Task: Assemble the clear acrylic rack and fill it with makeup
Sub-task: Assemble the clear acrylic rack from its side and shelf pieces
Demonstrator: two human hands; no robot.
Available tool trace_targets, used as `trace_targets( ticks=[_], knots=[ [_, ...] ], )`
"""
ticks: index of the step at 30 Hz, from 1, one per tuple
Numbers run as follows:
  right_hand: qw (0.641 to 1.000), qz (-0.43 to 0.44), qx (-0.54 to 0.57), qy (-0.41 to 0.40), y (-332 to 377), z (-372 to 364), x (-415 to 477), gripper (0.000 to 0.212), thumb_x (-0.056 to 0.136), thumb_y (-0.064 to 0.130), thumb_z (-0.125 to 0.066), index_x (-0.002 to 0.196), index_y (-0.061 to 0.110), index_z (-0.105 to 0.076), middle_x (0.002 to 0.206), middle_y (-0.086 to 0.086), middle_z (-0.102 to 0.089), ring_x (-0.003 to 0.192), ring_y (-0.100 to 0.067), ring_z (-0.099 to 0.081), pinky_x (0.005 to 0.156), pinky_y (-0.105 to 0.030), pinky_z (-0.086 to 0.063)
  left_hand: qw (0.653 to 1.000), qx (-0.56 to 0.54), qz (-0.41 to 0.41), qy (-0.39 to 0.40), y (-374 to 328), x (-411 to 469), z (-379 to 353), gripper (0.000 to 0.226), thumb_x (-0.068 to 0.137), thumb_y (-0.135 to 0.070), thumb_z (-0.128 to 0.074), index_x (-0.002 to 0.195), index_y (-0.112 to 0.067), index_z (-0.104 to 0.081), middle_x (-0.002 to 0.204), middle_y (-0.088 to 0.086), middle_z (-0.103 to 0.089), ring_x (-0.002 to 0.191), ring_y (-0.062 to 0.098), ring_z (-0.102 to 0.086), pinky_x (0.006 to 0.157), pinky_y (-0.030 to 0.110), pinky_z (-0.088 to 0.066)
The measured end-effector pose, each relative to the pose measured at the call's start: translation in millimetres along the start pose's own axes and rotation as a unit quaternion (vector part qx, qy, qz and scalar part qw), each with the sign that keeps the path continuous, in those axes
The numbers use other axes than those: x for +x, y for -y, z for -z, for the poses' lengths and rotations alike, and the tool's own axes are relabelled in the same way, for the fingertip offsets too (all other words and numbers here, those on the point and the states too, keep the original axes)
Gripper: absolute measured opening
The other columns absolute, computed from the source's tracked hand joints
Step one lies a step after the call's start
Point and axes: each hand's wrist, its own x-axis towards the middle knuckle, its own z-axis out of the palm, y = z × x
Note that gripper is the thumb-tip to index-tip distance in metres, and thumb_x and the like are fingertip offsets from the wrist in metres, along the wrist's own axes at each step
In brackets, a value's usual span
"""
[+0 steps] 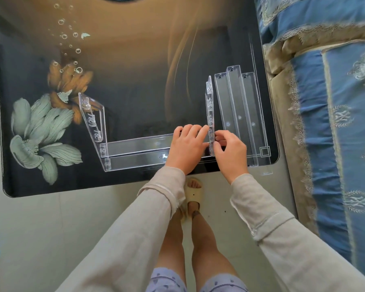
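At the lower right of the dark counter [135, 60], printed with flowers and bubbles, your two hands meet at the right end of the clear acrylic rack [135, 152]. Your left hand [187, 149] lies palm down over the right end of the two long clear shelf strips [139, 147], its fingers curled and the fingertips touching the upright right side panel [210, 110]. Your right hand [231, 151] comes in from the other side of that panel, thumb and fingers pinched together on its lower edge, so the panel stands between your two hands. The panel is upright on its edge, running toward the top of the frame, with small slots along it.

Toward the left of the frame, the left side panel [93, 121] stands tilted, joined to the far ends of the two strips, which lie one beside the other across the counter. To the right of your hands, three spare shelf strips [239, 114] lie flat side by side near the counter's right edge, their ends reaching its lower right corner. Along the right of the frame lies a bed with a blue patterned cover [335, 102]. Below the counter you see your legs and a pale slipper [194, 192] on the floor.
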Motion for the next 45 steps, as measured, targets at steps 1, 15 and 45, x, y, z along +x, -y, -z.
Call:
trace_targets(
  ticks=[1,15,45],
  knots=[
    [1.000,0.005,0.004,-0.016,-1.6,5.3,2.4,0.026,0.087,0.003,-0.051,0.110,0.005,-0.062,0.104,-0.013,-0.067,0.093,-0.024,-0.062,0.084,-0.019,-0.042,1.000,0.019,0.001,-0.019,1.4,-2.9,2.6,0.044,0.087,-0.032,-0.051,0.127,-0.014,-0.050,0.122,0.005,-0.060,0.115,0.026,-0.054,0.103,0.044,-0.037],
    [0.986,-0.015,-0.161,-0.029,-6.1,14.0,46.2,0.022,0.089,0.026,-0.055,0.101,0.010,-0.062,0.102,-0.011,-0.064,0.096,-0.029,-0.058,0.075,-0.031,-0.043,0.985,0.078,0.145,-0.052,38.6,-60.8,-8.2,0.057,0.085,-0.033,-0.061,0.137,-0.020,-0.042,0.144,0.013,-0.045,0.134,0.037,-0.040,0.109,0.059,-0.024],
    [0.945,0.289,-0.111,0.105,87.1,-40.2,-21.1,0.038,0.080,-0.002,-0.063,0.117,0.008,-0.060,0.118,-0.010,-0.063,0.109,-0.029,-0.056,0.097,-0.037,-0.040,0.816,-0.264,0.407,-0.314,100.0,-98.2,46.6,0.039,0.084,-0.001,-0.052,0.123,-0.004,-0.053,0.129,0.015,-0.055,0.123,0.030,-0.046,0.105,0.036,-0.033]
  ],
)
